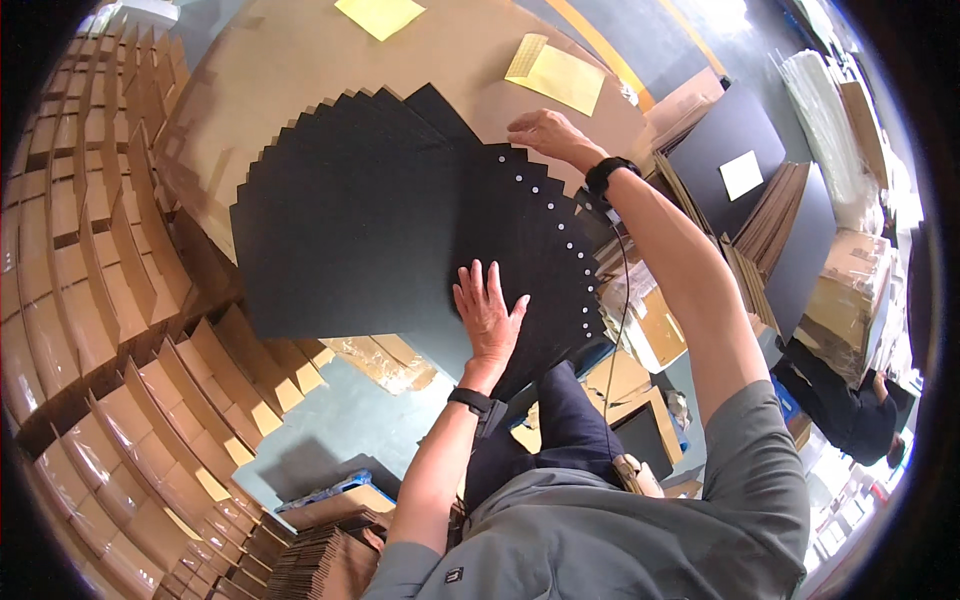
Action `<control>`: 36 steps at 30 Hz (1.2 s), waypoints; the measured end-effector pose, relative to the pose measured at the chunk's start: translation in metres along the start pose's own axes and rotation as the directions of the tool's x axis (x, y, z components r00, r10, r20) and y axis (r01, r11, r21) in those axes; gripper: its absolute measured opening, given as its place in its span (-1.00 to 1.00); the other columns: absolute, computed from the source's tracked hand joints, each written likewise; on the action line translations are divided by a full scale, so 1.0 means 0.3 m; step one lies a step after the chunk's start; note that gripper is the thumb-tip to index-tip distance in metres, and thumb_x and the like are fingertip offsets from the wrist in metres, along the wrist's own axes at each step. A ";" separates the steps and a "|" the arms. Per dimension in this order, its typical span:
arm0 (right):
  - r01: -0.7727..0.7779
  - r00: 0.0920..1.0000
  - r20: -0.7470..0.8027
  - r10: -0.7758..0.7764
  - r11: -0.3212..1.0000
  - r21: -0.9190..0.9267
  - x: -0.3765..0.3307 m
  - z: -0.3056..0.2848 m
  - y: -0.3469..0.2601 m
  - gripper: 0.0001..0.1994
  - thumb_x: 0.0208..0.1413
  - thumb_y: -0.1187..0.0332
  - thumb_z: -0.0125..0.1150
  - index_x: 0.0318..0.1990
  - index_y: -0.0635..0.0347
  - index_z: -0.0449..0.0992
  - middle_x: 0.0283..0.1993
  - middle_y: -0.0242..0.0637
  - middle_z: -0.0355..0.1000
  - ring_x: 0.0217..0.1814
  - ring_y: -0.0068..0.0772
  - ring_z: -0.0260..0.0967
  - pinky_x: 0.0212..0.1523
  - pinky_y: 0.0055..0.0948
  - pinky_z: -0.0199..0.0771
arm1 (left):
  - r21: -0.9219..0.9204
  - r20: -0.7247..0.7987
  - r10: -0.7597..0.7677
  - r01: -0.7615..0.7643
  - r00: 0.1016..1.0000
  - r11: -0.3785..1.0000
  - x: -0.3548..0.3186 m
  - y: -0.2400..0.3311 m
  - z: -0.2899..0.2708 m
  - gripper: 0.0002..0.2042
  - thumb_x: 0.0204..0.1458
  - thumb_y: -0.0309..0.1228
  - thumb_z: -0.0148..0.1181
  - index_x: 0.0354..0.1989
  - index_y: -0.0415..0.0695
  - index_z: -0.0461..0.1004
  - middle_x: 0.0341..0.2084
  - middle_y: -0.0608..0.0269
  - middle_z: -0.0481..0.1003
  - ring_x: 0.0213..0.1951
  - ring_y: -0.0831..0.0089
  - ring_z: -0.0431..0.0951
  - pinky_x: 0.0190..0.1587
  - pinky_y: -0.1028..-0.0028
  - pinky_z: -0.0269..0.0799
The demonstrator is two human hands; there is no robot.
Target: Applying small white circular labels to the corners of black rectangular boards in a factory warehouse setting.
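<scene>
Resting flat, fingers spread wide, the left grip (487,312) touches black sheets (340,220) fanned across the desk (270,60); right grip (545,133), loosely bent, beside their far right edge, apart or together unclear. Shirt label (454,575) unreadably small.

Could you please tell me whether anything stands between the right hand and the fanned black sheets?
Nothing visible does: the bare right hand is by the upper-right edge of the fanned, flat black sheets. The bare left hand is over them, lower in view.
</scene>
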State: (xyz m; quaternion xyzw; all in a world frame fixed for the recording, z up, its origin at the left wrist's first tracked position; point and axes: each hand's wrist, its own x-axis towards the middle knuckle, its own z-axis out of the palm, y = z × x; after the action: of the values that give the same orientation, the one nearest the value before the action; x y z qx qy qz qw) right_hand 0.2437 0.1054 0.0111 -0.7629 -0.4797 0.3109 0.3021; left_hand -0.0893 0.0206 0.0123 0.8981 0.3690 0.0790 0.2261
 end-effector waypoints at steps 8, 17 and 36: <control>0.009 0.979 0.204 0.008 0.996 -0.086 0.082 0.054 -0.012 -0.74 0.03 0.29 0.26 -0.17 0.25 0.60 -0.22 -0.09 0.56 -0.18 -0.13 0.51 -0.10 -0.28 0.48 | 0.034 0.059 -0.035 0.033 0.998 0.999 0.037 0.026 0.036 -0.18 -0.06 -0.12 0.37 0.34 -0.10 0.08 0.33 -0.04 0.05 0.37 -0.13 -0.01 0.36 -0.15 -0.11; -0.029 0.979 0.199 0.045 0.996 -0.082 0.016 0.029 0.043 -0.76 -0.01 0.28 0.24 -0.23 0.20 0.62 -0.28 -0.09 0.56 -0.14 -0.13 0.51 -0.07 -0.27 0.48 | 0.034 0.097 -0.016 0.012 0.995 0.999 0.022 0.054 0.046 -0.22 -0.04 -0.16 0.33 0.34 -0.10 0.09 0.34 0.00 0.03 0.39 -0.10 -0.05 0.36 -0.15 -0.13; 0.022 0.962 0.273 0.029 0.983 -0.180 -0.124 0.002 0.110 -0.72 0.03 0.32 0.22 -0.14 0.29 0.56 -0.23 -0.01 0.53 -0.14 -0.02 0.46 -0.07 -0.23 0.45 | 0.067 0.139 0.021 -0.030 0.990 0.997 -0.026 0.112 0.051 -0.19 -0.09 -0.25 0.37 0.35 -0.09 0.08 0.35 0.03 0.03 0.38 -0.09 -0.03 0.36 -0.14 -0.09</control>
State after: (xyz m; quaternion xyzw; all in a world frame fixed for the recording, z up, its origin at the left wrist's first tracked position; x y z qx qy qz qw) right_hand 0.2483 0.0595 -0.0074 -0.7377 -0.5417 0.3691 0.1616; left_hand -0.0691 -0.0112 0.0144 0.9133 0.3434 0.0067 0.2189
